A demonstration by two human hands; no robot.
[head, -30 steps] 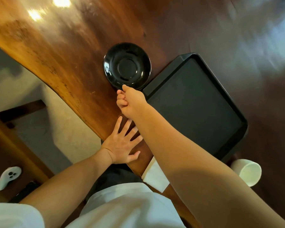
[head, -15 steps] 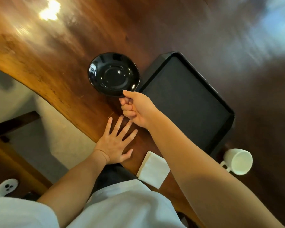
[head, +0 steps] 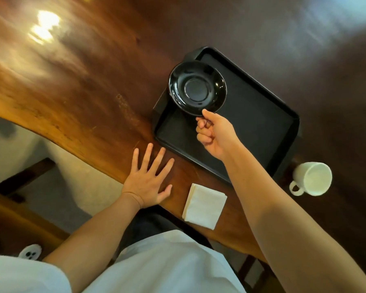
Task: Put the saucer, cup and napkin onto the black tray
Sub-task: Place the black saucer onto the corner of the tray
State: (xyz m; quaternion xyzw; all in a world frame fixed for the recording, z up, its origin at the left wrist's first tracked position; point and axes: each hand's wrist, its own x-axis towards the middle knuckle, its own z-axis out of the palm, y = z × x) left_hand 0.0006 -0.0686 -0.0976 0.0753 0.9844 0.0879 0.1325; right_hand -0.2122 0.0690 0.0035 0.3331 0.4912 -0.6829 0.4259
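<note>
Saucer — pinched, right fingers

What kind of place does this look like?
Probably a café or dining room: a live-edge wooden table, a black serving tray, plus a saucer, white cup and folded napkin.

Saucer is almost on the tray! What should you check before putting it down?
1. Grip: right hand pinches the saucer by its near rim: ok.
2. Position: saucer overlaps the black tray's left corner, partly past the rim: not ok, shift it inward.
3. Landing spot: tray floor is bare: ok.
4. Saucer level: cannot tell.
5. Left hand rests flat on the table, clear of the tray: ok.
6. Cup and napkin wait off the tray: ok.
</note>
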